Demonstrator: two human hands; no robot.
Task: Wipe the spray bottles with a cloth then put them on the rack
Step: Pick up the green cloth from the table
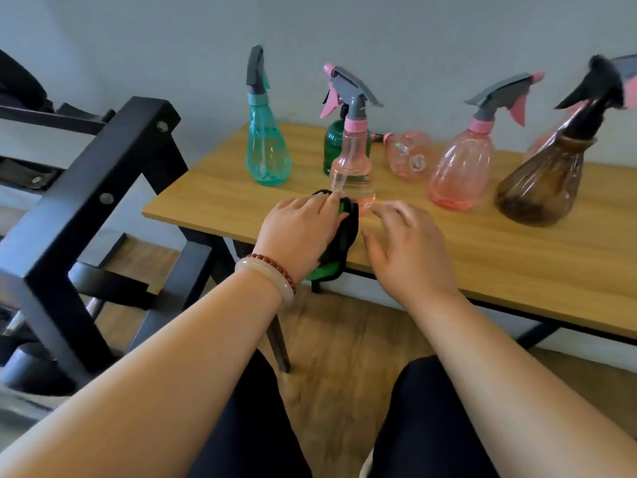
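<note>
Bottle under wipe: slim clear-pink spray bottle (pixel 351 167), upright, close to front edge of counter (pixel 482 263), base partly hidden behind both hands. Left grip (pixel 300 232) curled round green-and-black cloth (pixel 339 243), cloth at lower left of bottle, loose end hanging below hand. Right grip (pixel 406 250) open, fingers spread, holding nothing; fingertips at bottle base, contact not resolvable. Judged main risk: tall narrow body, unsecured, pushed sideways by cloth, hence tipping or sliding off near edge to floor. Secondary: knock-on into neighbours, namely teal bottle (pixel 267 157) to left, dark green bottle (pixel 332 143) just behind, pink bottle lying on its side (pixel 408 158) behind right and free to roll. Round pink bottle (pixel 462 170) and brown bottle (pixel 541 181) farther right, probably within forearm sweep on any reach. Thin plastic, possibly slippery if damp; hard squeeze likely to dent it or pop it from fingers. Black rack (pixel 103 167) off to left, past counter corner; trigger head liable to catch on frame during transfer.
</note>
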